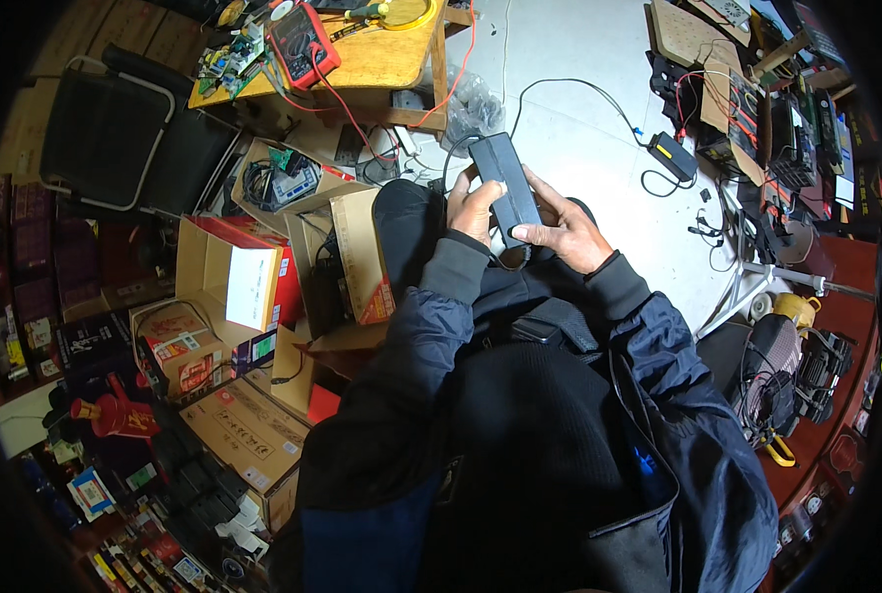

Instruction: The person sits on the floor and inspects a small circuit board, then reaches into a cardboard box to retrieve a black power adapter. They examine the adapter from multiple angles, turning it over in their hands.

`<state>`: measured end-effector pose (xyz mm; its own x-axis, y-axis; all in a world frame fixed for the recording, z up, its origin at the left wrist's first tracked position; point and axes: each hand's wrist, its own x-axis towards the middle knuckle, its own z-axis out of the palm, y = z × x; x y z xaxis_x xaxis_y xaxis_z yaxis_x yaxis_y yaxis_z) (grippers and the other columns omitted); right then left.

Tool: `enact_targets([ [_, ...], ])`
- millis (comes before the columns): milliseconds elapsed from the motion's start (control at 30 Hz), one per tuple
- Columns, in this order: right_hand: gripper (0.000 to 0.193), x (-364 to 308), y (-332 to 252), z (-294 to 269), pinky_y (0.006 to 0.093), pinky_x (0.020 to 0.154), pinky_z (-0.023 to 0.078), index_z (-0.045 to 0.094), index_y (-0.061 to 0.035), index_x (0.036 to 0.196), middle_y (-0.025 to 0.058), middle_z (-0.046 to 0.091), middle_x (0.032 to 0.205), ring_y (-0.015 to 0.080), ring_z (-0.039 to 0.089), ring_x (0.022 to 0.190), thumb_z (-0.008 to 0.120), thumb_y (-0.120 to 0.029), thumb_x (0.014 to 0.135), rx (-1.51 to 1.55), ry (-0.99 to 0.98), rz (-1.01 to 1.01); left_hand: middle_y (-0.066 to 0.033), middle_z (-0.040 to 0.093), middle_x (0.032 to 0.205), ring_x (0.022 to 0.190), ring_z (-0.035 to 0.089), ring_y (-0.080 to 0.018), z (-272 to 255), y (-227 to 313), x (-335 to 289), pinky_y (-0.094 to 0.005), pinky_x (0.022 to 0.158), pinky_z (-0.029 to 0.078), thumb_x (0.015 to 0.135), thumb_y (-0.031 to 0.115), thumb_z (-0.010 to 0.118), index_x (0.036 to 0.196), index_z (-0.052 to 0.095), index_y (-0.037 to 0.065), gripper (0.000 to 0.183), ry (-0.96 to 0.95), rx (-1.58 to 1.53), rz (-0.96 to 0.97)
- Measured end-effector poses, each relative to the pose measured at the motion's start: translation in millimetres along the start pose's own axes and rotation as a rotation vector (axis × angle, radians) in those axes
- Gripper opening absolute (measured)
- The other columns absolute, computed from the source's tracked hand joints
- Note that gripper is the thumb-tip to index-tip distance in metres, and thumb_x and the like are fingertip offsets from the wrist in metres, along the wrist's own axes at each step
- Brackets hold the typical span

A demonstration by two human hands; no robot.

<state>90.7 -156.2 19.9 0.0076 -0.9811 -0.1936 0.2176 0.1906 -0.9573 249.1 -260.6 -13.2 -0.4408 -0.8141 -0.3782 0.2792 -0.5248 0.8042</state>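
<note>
A black box-shaped power adapter (pixel 506 180) is held over my lap between both hands. My left hand (pixel 474 210) grips its left side with the thumb laid across the upper face. From the right, my right hand (pixel 568 233) holds it, its thumb on the near end and the fingers along the far side, partly hidden. A thin black cord loops out at the adapter's far left, and another cord hangs below its near end. On the floor to the right lies a second black adapter with a yellow label (pixel 672 156); its cable arcs over toward my hands.
A wooden table (pixel 392 61) at the far left bears a red multimeter (pixel 303 44) and circuit boards. Open cardboard boxes (pixel 362 242) stand close by my left leg. A black chair (pixel 105 138) is farther left. Wired equipment (pixel 743 128) and a metal stand (pixel 748 287) are at the right.
</note>
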Motion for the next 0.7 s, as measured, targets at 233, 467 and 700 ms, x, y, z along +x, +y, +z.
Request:
enact_targets([
  [233,0.090,-5,3,-2,0.0350,0.111,0.045,0.025,-0.0046,0.169,0.0210,0.058,0.147,0.0237,0.058,0.131,0.077,-0.011,0.096,-0.014,-0.007,0.041,-0.0107,0.066,0.118,0.103,0.068,-0.0205,4,5,-4,-0.0372,0.089,0.059,0.092,0.018,0.065,0.136,0.056,0.000,0.048,0.042,-0.009,-0.045],
  [467,0.075,-3,7,-13,0.0335,0.110,0.046,0.034,-0.0008,0.164,0.0190,0.067,0.136,0.0232,0.063,0.123,0.070,-0.017,0.101,0.230,0.064,0.088,-0.0092,0.065,0.130,0.117,0.064,-0.0197,11,15,-16,-0.0382,0.103,0.051,0.100,0.018,0.065,0.144,0.053,0.003,0.048,-0.070,0.050,-0.002],
  [700,0.070,-9,13,-18,0.0297,0.100,0.049,0.047,0.0107,0.151,0.0131,0.071,0.118,0.0172,0.065,0.108,0.072,-0.019,0.093,0.130,0.113,0.172,-0.0105,0.067,0.130,0.117,0.065,-0.0187,6,14,-24,-0.0373,0.103,0.053,0.101,0.022,0.065,0.145,0.055,-0.002,0.051,-0.170,0.129,-0.059],
])
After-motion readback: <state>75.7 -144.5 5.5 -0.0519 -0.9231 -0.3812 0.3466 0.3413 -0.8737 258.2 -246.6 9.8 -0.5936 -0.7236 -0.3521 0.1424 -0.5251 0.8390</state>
